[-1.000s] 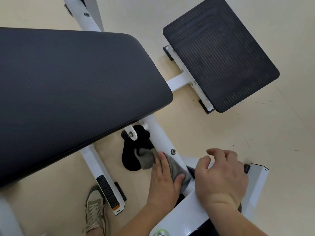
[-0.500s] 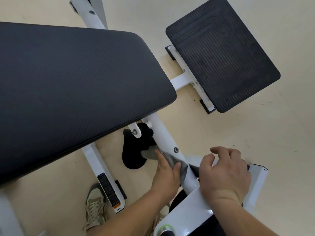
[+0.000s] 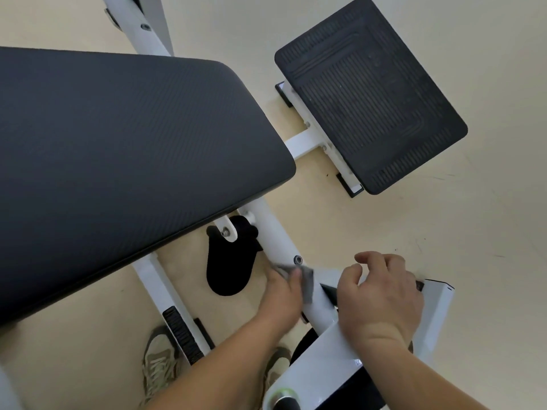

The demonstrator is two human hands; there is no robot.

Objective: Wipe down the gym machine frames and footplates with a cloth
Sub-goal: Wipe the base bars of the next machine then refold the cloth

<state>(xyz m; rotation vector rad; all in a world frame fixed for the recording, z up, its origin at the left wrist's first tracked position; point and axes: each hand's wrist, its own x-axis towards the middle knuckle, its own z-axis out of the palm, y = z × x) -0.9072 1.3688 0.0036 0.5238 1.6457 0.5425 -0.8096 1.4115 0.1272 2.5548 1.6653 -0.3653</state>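
Half the cloth (image 3: pixel 307 284) beneath the pinch of left hand (image 3: pixel 281 297) on frame (image 3: pixel 275 232); right hand (image 3: pixel 381 300) loose, empty.

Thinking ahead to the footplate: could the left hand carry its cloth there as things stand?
Probably yes, with a lean forward. The left hand grips the cloth on the white frame tube; beyond that tube only bare floor lies before the footplate, and the bench pad sits off to the side.
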